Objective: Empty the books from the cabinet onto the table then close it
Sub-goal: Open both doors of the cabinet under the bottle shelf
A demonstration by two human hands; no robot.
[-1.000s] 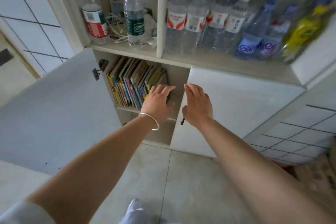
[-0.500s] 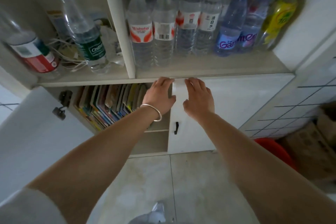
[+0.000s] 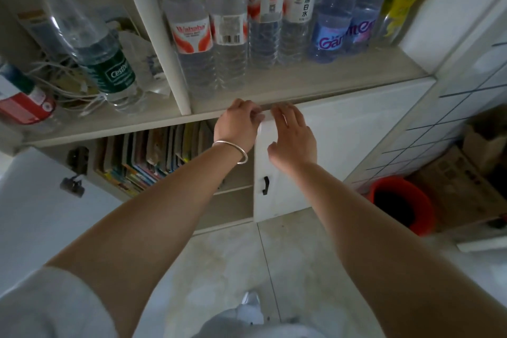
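A: We see both hands higher than half a second ago. Left hand (image 3: pixel 238 125) curls loosely at the shelf edge (image 3: pixel 356 90), gripping nothing; right hand (image 3: pixel 292 140) lies flat, fingers spread, on the shut door (image 3: pixel 343 145).

B: Books (image 3: pixel 148 156)?

A: Unmoved, upright in the cabinet's open left bay, just left of our left wrist. Left door (image 3: pixel 41 214) stays open.

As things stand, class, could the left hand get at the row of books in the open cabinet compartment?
Probably yes. The left door is swung wide open, and nothing stands before the books. The left hand sits at the shelf edge just above and right of them, empty, so it need only drop and reach in.
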